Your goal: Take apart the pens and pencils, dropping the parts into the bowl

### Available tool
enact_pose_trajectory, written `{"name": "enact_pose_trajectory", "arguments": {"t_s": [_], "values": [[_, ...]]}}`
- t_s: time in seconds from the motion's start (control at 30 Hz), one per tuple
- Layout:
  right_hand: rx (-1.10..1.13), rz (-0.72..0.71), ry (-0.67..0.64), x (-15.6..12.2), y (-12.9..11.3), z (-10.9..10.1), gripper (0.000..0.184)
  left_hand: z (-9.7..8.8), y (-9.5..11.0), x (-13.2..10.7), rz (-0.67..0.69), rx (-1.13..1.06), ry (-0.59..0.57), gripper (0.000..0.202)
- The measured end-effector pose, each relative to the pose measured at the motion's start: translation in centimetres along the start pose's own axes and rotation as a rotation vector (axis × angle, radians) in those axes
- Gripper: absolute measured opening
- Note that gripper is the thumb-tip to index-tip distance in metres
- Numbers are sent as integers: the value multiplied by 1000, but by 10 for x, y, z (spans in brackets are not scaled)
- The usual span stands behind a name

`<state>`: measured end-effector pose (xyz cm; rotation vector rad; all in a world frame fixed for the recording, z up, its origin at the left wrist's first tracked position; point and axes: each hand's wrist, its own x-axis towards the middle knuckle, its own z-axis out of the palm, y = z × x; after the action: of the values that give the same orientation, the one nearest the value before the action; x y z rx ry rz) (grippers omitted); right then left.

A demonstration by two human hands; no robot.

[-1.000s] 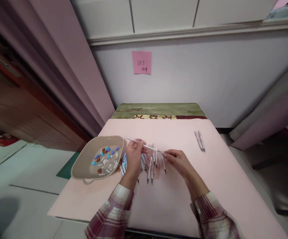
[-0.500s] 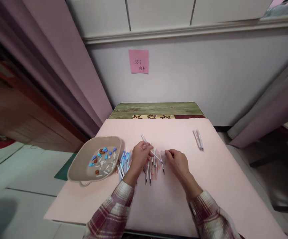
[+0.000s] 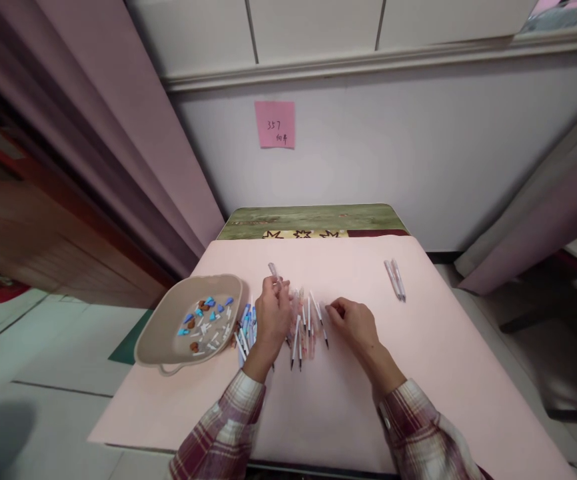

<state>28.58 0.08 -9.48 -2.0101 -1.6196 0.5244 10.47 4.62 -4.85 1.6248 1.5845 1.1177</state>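
- covering the work place, the pink table [image 3: 418, 373] carries everything; a pink note [image 3: 274, 125] sticks on the wall behind it.
- the beige tray [image 3: 154, 347] stands at the left edge, just beside the left hand [image 3: 271, 320].
- the left hand pinches a clear pen barrel [image 3: 273, 269] between thumb and fingers, and its end points up and away from the person.
- the right hand [image 3: 354, 325] rests with the fingers curled, the tips touching the right side of the heap; i cannot tell if they pinch anything.
- the heap of refills [image 3: 304, 328] lies between both hands, dark tips toward the person.
- two finished pens [image 3: 395, 280] lie well apart on the right.
- small caps [image 3: 207, 319], blue, white and brown, lie inside the tray.
- i judge the step is pen assembly: the barrel is in hand, the refill not yet. the next move calls for one single refill, aligned straight with the barrel opening.
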Motion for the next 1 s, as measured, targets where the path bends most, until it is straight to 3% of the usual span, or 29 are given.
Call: {"name": "enact_pose_trajectory", "arguments": {"t_s": [0.17,0.27,0.4,0.5,0.6,0.67,0.8,1.0], "values": [[-5,72,78,2,3,5,31,12,0,-4,-74,126,-141,8],[73,18,44,3,3,11,31,23,0,-6,-26,285,-195,10],[108,50,68,7,6,8,30,31,-1,-8,-4,400,-258,9],[20,157,211,16,21,-12,31,31,-2,-11,10,460,-288,7],[-131,378,476,23,53,-39,33,31,-1,-15,47,503,-304,9],[-200,495,544,25,75,-52,38,31,0,-17,51,506,-311,10],[-206,582,453,27,97,-57,47,29,-3,-18,33,487,-284,12],[-212,565,360,30,82,-49,35,24,-9,-20,37,426,-274,15]]}}
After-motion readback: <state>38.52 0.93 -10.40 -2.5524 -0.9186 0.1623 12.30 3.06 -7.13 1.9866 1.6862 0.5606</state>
